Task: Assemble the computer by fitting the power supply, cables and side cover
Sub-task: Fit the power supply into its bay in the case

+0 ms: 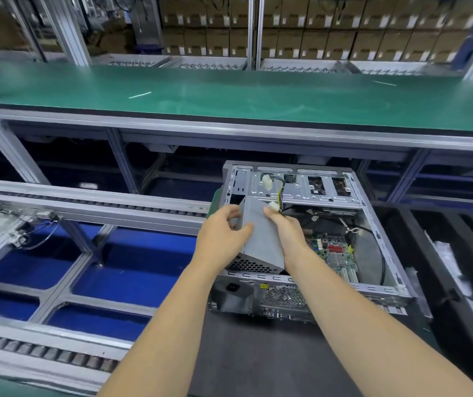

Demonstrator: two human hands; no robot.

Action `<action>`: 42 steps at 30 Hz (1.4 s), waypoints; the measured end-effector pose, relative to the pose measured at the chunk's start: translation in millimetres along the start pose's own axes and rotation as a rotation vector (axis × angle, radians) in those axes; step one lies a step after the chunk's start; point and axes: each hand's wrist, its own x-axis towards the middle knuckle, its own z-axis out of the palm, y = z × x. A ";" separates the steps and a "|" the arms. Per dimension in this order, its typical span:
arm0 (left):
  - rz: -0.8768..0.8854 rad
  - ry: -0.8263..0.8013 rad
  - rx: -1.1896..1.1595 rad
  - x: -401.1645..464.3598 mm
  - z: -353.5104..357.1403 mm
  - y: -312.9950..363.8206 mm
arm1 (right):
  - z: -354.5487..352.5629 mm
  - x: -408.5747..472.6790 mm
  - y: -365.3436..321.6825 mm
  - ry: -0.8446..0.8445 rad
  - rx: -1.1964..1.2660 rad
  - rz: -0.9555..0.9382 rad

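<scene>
An open computer case [378, 290] lies on its side on a dark mat, its side cover off. Inside, a green motherboard [335, 256] shows at the right. A grey power supply [261, 245] is tilted over the case's near left corner, its perforated end facing me. My left hand [223, 233] grips its left edge, thumb on top. My right hand [286, 233] holds its right side. A bundle of yellow and black cables with white connectors [272, 193] runs from the supply up over the metal drive bracket [306, 190].
A green conveyor belt [229, 93] runs across behind the case. A roller rail [86, 202] and aluminium frame over blue panels lie at the left. Black trays [458, 253] with white bagged items stand at the right. Stacked cartons fill the background.
</scene>
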 end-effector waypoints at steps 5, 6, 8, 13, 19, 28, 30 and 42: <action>0.043 -0.100 0.045 5.2 -14.8 2.7 | -1.6 5.3 3.3 0.072 -0.020 -0.024; 0.042 -0.127 0.047 6.3 -17.2 4.3 | -2.3 6.3 3.8 0.085 -0.029 -0.029; 0.048 -0.182 0.050 6.8 -18.7 9.0 | -5.4 8.1 3.7 0.107 -0.038 -0.043; 0.066 -0.252 0.163 8.5 -11.3 17.2 | -8.4 13.7 3.4 0.155 -0.031 -0.036; 0.033 -0.168 0.438 15.5 -20.6 0.3 | 8.4 15.4 6.3 0.060 -0.150 -0.006; 0.081 -0.059 0.496 13.0 -4.1 -25.7 | 11.0 28.7 10.6 0.092 -0.405 -0.059; 0.148 0.011 0.512 9.5 2.5 -30.2 | 8.3 31.2 11.1 0.114 -0.424 -0.087; 0.101 -0.192 0.801 20.8 31.0 -19.2 | -27.8 26.1 -14.4 -0.314 -0.524 -0.067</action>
